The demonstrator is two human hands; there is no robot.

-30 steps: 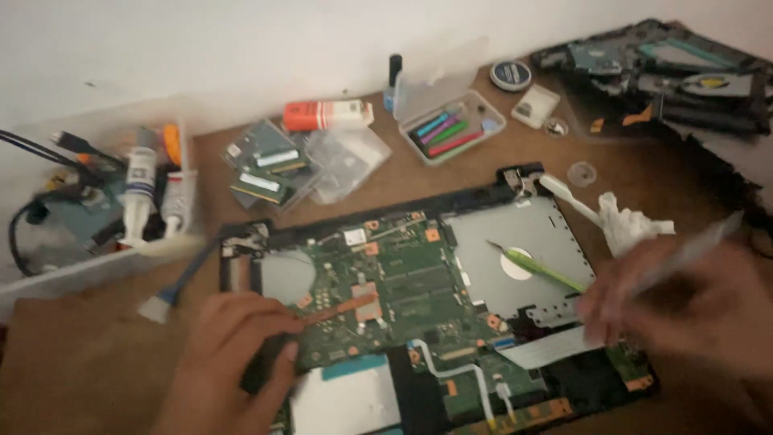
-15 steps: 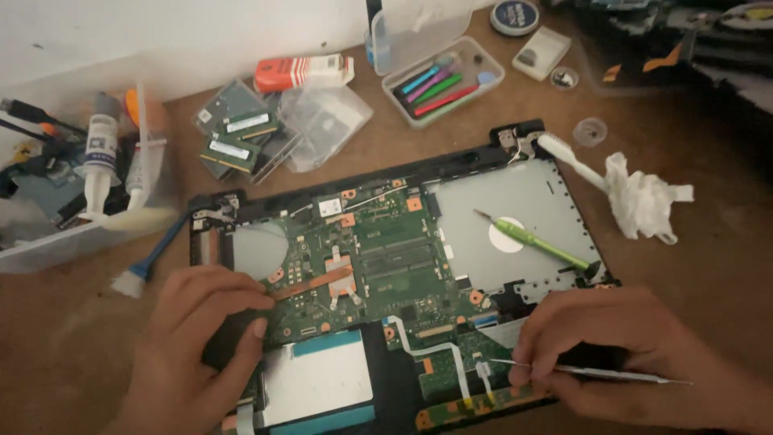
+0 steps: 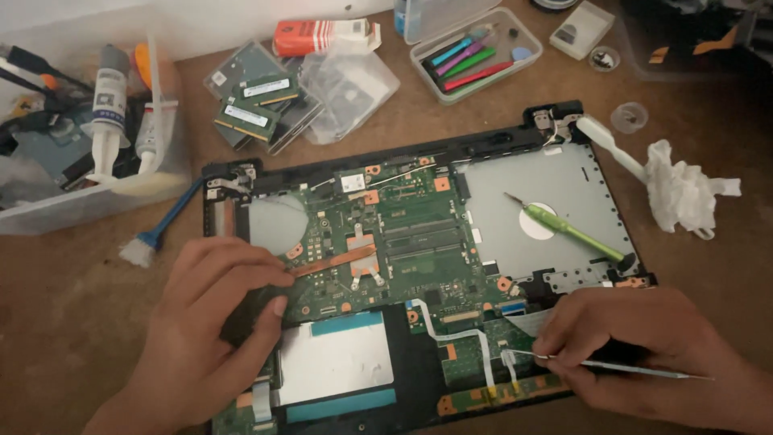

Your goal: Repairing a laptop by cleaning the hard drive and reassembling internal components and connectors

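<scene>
The opened laptop lies on the brown table, its green circuit board showing. The right hand has its fingers pinched together on a thin metal probe, whose tip touches a white ribbon cable near the front edge. The left hand rests loosely curled, holding nothing, thumb and fingers pressing on the dark fan area at the left side of the board. A green screwdriver lies in the empty grey bay.
</scene>
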